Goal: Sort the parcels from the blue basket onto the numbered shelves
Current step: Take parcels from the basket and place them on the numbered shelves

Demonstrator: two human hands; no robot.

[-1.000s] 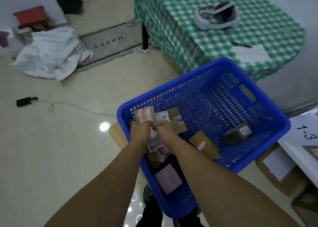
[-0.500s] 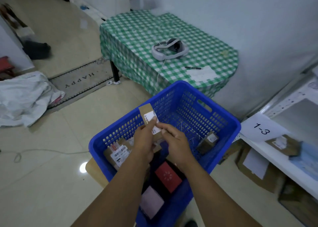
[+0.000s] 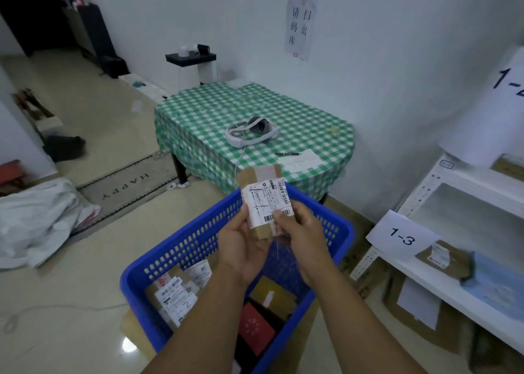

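Observation:
I hold a small brown cardboard parcel (image 3: 262, 197) with a white barcode label upright above the blue basket (image 3: 181, 249). My left hand (image 3: 241, 246) grips its lower left side and my right hand (image 3: 300, 232) its lower right, thumb on the label. Several more parcels lie in the basket, among them a labelled box (image 3: 173, 297), a brown box (image 3: 272, 295) and a red packet (image 3: 255, 328). White shelves stand at the right, with a paper sign 1-3 (image 3: 402, 236) and another sign (image 3: 510, 84) above it. A brown parcel (image 3: 442, 257) lies on the 1-3 shelf.
A table with a green checked cloth (image 3: 204, 124) stands behind the basket, carrying a white headset (image 3: 252, 131), a pen and a paper. A doormat (image 3: 124, 189) and a white sack (image 3: 37, 220) lie on the floor at left. Flat cardboard boxes (image 3: 416, 311) sit under the shelf.
Both hands have raised the parcel out of the basket and turned its label toward me. My view has tilted up and right, bringing the shelves and wall into sight.

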